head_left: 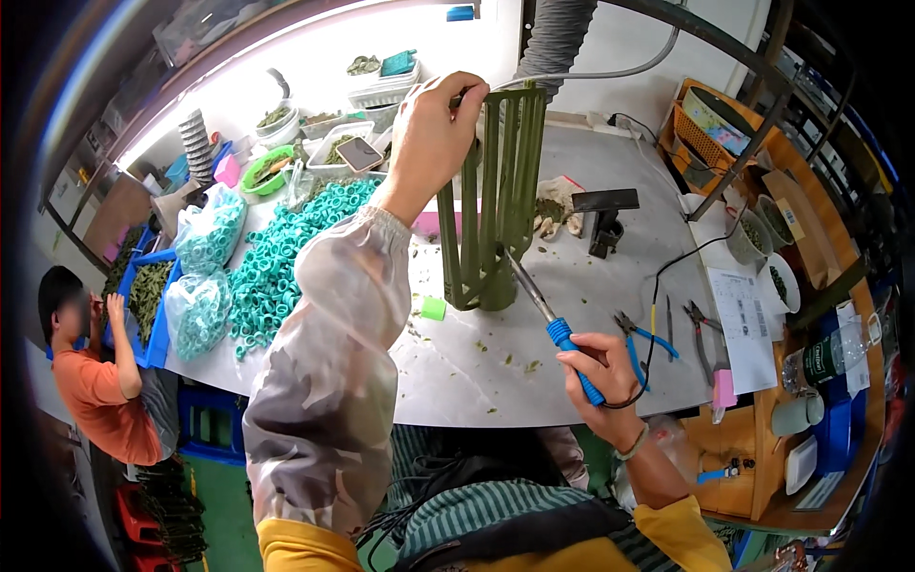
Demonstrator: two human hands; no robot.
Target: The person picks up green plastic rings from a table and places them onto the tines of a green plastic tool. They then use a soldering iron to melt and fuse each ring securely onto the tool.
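Note:
My left hand (434, 133) grips the top of a tall olive-green wax frame (496, 200) of several upright bars, which stands on a round base on the grey worktable (572, 353). My right hand (599, 367) holds a soldering-type iron (558, 329) by its blue handle. The iron's metal tip points up and left and touches a lower bar of the green frame. A black cord runs from the iron across the table to the right.
A heap of teal rings (286, 248) and two clear bags of them (205, 234) lie at the left. Blue-handled pliers (648, 336), other cutters (701, 334), a black stand (603, 214) and paper sheets (743, 319) sit on the right. Another person in an orange shirt (91, 391) works at far left.

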